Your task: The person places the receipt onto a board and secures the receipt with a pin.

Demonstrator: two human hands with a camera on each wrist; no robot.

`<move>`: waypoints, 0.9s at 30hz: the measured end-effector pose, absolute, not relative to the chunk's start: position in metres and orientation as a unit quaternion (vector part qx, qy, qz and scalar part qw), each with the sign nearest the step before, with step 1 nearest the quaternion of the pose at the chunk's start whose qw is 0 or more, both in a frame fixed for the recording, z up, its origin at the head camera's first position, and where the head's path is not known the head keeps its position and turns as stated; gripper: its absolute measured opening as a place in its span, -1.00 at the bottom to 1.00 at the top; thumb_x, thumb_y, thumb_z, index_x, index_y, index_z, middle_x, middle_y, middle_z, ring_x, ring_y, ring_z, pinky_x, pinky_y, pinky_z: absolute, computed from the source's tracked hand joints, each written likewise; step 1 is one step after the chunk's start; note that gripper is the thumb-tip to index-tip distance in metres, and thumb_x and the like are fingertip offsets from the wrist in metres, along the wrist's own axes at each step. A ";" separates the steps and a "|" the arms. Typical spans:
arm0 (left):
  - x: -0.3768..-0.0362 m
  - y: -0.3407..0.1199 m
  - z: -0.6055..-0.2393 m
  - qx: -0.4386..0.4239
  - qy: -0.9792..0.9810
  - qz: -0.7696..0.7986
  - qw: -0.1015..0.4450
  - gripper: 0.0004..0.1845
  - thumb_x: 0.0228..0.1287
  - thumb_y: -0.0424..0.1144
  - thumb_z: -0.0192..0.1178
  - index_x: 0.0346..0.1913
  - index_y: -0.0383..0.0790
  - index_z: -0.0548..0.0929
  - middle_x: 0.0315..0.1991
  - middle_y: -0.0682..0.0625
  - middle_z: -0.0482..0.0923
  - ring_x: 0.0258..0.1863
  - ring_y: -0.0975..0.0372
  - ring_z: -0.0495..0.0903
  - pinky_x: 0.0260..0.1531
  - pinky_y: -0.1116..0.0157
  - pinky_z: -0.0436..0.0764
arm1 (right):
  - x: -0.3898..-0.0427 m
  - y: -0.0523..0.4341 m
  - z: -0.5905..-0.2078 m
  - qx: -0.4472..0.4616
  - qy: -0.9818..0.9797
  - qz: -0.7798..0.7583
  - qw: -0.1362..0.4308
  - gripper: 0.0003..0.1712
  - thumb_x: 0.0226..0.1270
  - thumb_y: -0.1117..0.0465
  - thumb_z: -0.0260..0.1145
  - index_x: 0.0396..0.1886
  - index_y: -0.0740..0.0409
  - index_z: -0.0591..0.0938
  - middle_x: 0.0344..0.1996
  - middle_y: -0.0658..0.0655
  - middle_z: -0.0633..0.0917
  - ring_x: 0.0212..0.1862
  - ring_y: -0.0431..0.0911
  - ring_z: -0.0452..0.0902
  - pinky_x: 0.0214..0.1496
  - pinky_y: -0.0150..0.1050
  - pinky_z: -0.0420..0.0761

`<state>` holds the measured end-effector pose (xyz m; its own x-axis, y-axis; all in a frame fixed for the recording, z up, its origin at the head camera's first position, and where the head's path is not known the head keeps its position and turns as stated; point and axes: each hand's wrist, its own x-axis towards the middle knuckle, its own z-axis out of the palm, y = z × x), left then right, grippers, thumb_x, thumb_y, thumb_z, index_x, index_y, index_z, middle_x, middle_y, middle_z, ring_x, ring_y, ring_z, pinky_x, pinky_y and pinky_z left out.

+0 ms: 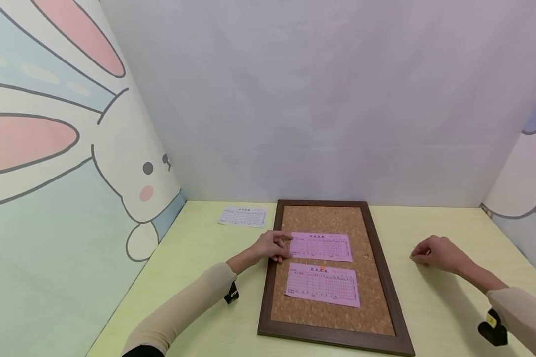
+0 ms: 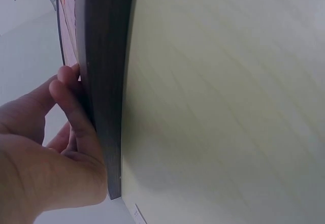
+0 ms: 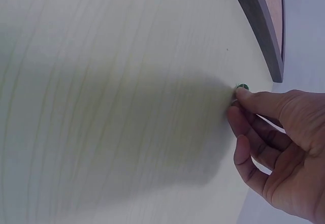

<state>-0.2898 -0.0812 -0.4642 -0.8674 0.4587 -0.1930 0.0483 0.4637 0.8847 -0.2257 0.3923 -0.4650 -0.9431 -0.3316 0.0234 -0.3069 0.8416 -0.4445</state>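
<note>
A cork board (image 1: 326,320) in a dark brown frame lies on the table. Two pink printed slips are on it: an upper slip (image 1: 321,247) and a lower slip (image 1: 322,285) with an orange pushpin (image 1: 323,268) at its top edge. My left hand (image 1: 271,245) reaches over the frame's left side, its fingertips pressing at the left edge of the upper slip. To the right of the board, my right hand (image 1: 439,253) is low over the table. Between its thumb and forefinger it pinches a small green pushpin (image 3: 242,86).
A white printed slip (image 1: 243,216) lies on the table left of the board's far end. Behind the table hangs a pale grey backdrop (image 1: 317,99). A wall with a cartoon rabbit (image 1: 116,163) borders the left, and another printed wall (image 1: 522,183) the right.
</note>
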 end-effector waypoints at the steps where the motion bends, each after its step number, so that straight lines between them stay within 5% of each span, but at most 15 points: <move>1: -0.290 -0.081 -0.464 0.152 0.830 0.494 0.208 -0.45 0.16 -0.46 0.44 0.25 -0.31 0.61 -0.37 -0.20 0.76 -0.68 0.34 0.59 -0.63 0.46 0.53 | -0.225 0.392 -0.465 -0.167 0.959 -0.226 0.027 -0.95 0.26 0.31 0.44 -0.36 0.20 0.80 -0.56 -0.10 0.70 -0.52 -0.45 0.36 -0.45 -0.40 0.42; 11: -0.289 -0.082 -0.461 0.153 0.825 0.497 0.221 -0.45 0.19 -0.46 0.42 0.28 -0.32 0.59 -0.47 0.01 0.72 -0.67 0.34 0.60 -0.62 0.47 0.54 | -0.225 0.388 -0.466 -0.171 0.958 -0.231 0.021 -0.87 0.35 0.27 0.36 -0.40 0.15 0.77 -0.65 -0.15 0.59 -0.58 -0.43 0.30 -0.47 -0.39 0.35; 21: -0.290 -0.082 -0.463 0.159 0.822 0.501 0.219 -0.46 0.20 -0.46 0.41 0.27 -0.34 0.59 -0.44 -0.06 0.75 -0.68 0.34 0.60 -0.62 0.47 0.54 | -0.228 0.382 -0.466 -0.122 0.965 -0.229 0.020 -0.79 0.40 0.24 0.32 -0.30 0.33 0.74 -0.66 -0.08 0.60 -0.60 -0.33 0.37 -0.48 -0.35 0.36; 27: -0.290 -0.082 -0.464 0.155 0.821 0.503 0.222 -0.46 0.19 -0.46 0.41 0.27 -0.33 0.60 -0.45 -0.04 0.75 -0.67 0.34 0.60 -0.62 0.46 0.54 | -0.231 0.381 -0.466 -0.109 0.964 -0.242 0.027 -0.70 0.32 0.19 0.43 -0.19 0.40 0.69 -0.50 0.01 0.70 -0.53 -0.25 0.52 -0.46 -0.33 0.46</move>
<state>-0.2896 -0.0821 -0.4637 -0.8537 0.4770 -0.2088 0.0304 0.4459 0.8946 -0.2305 0.3814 -0.4663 -0.9747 -0.2235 0.0014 -0.1977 0.8592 -0.4720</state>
